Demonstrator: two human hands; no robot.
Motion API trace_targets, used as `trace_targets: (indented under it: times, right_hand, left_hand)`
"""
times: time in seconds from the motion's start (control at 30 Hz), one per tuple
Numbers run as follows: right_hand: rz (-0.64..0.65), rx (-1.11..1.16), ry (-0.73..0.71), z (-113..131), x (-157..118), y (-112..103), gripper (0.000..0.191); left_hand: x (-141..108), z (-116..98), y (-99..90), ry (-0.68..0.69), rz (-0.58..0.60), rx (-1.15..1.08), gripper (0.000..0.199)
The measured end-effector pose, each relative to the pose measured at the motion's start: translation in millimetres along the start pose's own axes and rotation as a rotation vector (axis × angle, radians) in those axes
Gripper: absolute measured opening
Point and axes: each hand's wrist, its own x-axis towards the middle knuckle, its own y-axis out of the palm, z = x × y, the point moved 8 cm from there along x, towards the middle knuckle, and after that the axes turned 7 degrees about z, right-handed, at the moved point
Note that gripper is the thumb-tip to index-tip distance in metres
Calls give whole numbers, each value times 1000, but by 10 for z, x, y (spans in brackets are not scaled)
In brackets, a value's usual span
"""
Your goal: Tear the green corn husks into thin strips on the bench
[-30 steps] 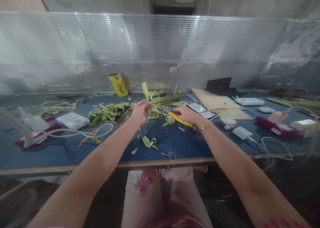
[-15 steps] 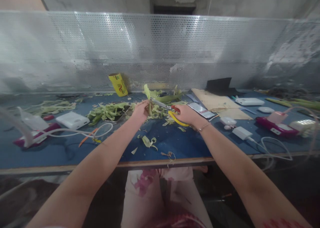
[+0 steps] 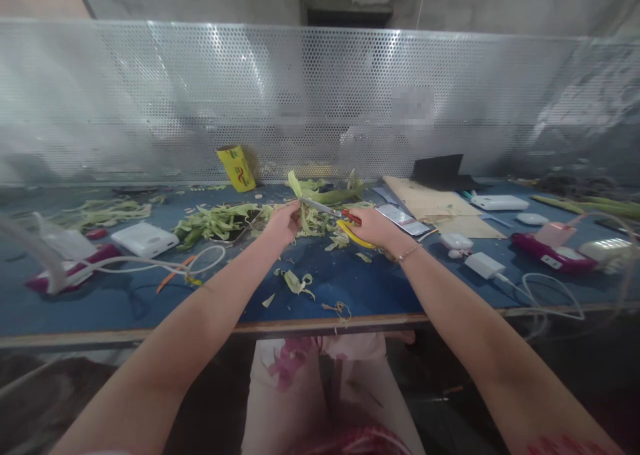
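My right hand is closed round the red and yellow handles of a pair of scissors, whose blades point left. Between the fingers of my left hand, a pale green strip of leaf sticks upward, looking like corn husk. The blades reach up to the strip just above my left fingertips. Cut green leaf scraps lie under and between the hands. Left of my left hand is a heap of green strips. Whole green leaves lie behind the blades.
A yellow tube leans near the perforated metal screen. To the right lie a phone, cardboard, white chargers and cables. On the left are a white box and a magenta power strip.
Very little differs. The scissor blades and leaf strip have shifted slightly at my left fingertips; both hands stay in nearly the same place.
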Motion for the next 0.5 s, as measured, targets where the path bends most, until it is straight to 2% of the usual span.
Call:
trace_targets:
  times: [0.17,0.33,0.4,0.5]
  right_hand:
    - [10,-53,17,-26,6,-5,37]
    - [81,-128,46,25,-6,8,42]
    - [99,-145,34,79,-8,15,38]
    - [117,-138,42,127,-2,34,30]
  left_hand:
    - [-6,3,13,-3,17,1,13]
    - [14,-2,25,15,34,-12,13]
    - [28,-11,13,18,20,-25,15]
    - [28,20,23,-53,24,-53,17]
